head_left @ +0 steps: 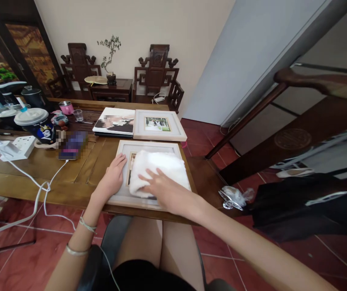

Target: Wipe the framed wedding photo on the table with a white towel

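A light wooden picture frame lies flat on the wooden table right in front of me. A white folded cloth covers most of its glass. My right hand presses flat on the near part of the cloth, fingers spread. My left hand rests palm down on the frame's left border, holding it in place. Only a sliver of the photo shows at the cloth's left edge.
Behind the frame lie a second framed photo and a photo print. To the left sit a phone on a white cable, a power strip, a lidded cup. A crumpled plastic wrapper lies at the right.
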The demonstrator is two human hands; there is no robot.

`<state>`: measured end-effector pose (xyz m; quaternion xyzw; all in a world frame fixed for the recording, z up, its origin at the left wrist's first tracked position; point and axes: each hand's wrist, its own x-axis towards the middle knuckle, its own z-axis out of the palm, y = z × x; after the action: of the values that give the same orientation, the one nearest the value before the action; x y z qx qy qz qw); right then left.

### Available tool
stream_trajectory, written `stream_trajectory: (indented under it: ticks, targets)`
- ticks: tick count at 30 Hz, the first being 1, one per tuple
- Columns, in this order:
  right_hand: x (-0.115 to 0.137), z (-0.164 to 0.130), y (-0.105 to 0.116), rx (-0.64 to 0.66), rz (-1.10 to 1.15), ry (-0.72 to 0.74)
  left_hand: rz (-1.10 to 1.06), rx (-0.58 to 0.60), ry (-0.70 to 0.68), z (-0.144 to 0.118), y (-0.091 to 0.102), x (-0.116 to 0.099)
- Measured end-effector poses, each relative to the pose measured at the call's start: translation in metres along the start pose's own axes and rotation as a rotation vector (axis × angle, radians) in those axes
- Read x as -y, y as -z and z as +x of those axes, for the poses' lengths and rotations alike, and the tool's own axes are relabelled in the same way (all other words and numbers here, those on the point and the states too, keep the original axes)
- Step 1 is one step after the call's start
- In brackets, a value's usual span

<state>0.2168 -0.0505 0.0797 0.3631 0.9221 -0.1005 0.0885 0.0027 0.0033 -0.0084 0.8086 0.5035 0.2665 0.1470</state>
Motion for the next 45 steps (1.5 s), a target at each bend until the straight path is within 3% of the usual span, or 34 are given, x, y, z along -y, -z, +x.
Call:
stream_trajectory:
  ticks: [3, 5, 8, 13, 17, 21, 28, 31, 35, 39, 42, 45]
  targets:
    - [0.012, -0.022, 0.008, 0.046, 0.111, 0.055, -0.003, -0.010, -0.007, 0.000, -0.001, 0.001]
    - [0.013, -0.020, 0.010, 0.051, 0.136, 0.080, -0.002, -0.012, -0.014, 0.001, -0.001, 0.003]
    - [0.003, 0.007, 0.003, -0.004, 0.042, 0.048, -0.010, -0.017, -0.030, 0.002, -0.002, 0.007]
    - [-0.029, 0.066, -0.007, -0.192, -0.173, -0.159, -0.022, -0.044, -0.105, 0.004, 0.000, 0.011]
    - [-0.042, 0.086, -0.004, -0.247, -0.229, -0.218, -0.036, -0.053, -0.090, 0.004, 0.001, 0.011]
    - [-0.028, 0.071, -0.007, -0.222, -0.217, -0.168, -0.053, -0.061, -0.115, 0.003, 0.000, 0.011]
    - [0.004, 0.014, -0.004, -0.043, 0.015, 0.175, -0.047, -0.068, -0.089, 0.005, -0.001, 0.008]
    - [-0.001, 0.021, 0.001, -0.063, 0.021, 0.107, -0.092, -0.091, -0.071, 0.004, 0.002, 0.005]
    - [-0.015, 0.063, 0.008, -0.192, -0.156, -0.108, -0.111, -0.156, -0.072, 0.001, 0.006, 0.001]
    - [-0.017, 0.098, 0.010, -0.255, -0.210, -0.212, -0.108, -0.176, -0.038, 0.000, 0.010, -0.005]
    - [-0.003, 0.096, 0.006, -0.261, -0.222, -0.207, -0.138, -0.148, -0.011, -0.001, 0.011, -0.010]
    - [0.020, 0.071, 0.000, -0.198, -0.224, -0.135, -0.183, -0.123, -0.004, -0.002, 0.012, -0.013]
